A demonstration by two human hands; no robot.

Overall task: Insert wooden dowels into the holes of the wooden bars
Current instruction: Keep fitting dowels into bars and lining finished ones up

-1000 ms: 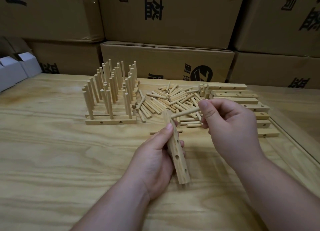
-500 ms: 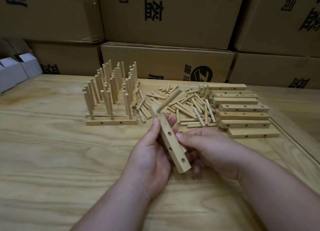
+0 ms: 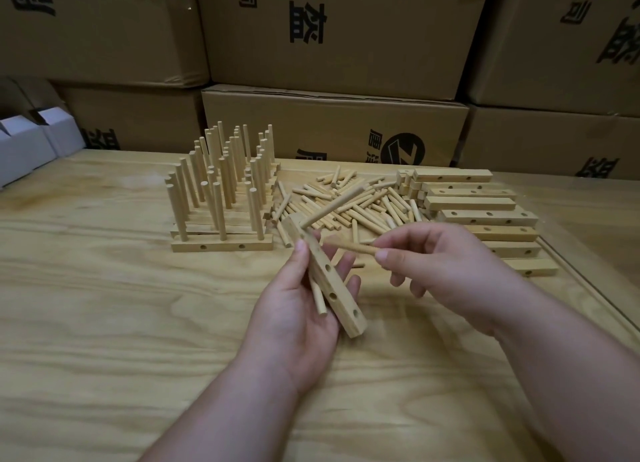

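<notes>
The left hand (image 3: 298, 309) holds a wooden bar (image 3: 327, 278) tilted above the middle of the bench (image 3: 104, 323), thumb along its near face and fingers curled behind it. One dowel (image 3: 334, 206) stands in the hole at the bar's far end, slanting up and to the right, and three holes below it show open. A spare dowel (image 3: 318, 297) lies in the left palm beside the bar. The right hand (image 3: 446, 271) pinches another dowel (image 3: 353, 247) between thumb and forefinger, its free end pointing toward the bar. Behind the hands, a loose dowel pile (image 3: 349, 205) lies toward the bench's far edge, with finished bars with upright dowels (image 3: 221, 198) to its left and a stack of unfilled bars (image 3: 478, 209) to its right. Cardboard boxes (image 3: 332, 126) line the far edge.
</notes>
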